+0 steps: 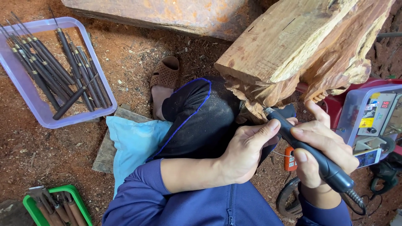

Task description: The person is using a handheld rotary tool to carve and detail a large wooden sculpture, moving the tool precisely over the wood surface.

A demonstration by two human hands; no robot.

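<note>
A large reddish carved wood block (301,46) rests over my knee. My right hand (322,150) grips a black rotary carving handpiece (314,155), whose tip touches the block's carved lower edge. My left hand (247,150) steadies the front of the handpiece, thumb pressed along its barrel. A cord runs from the tool's rear toward the lower right. I sit on the ground with one leg in black trousers (197,117) bent, foot in a brown sandal (164,75).
A clear plastic tray (29,98) holds several long dark chisels at upper left. A green tray (31,205) of wooden-handled tools sits at lower left. A blue cushion (134,142) lies on a board. A grey-and-red control unit (372,117) stands right. Sawdust covers the ground.
</note>
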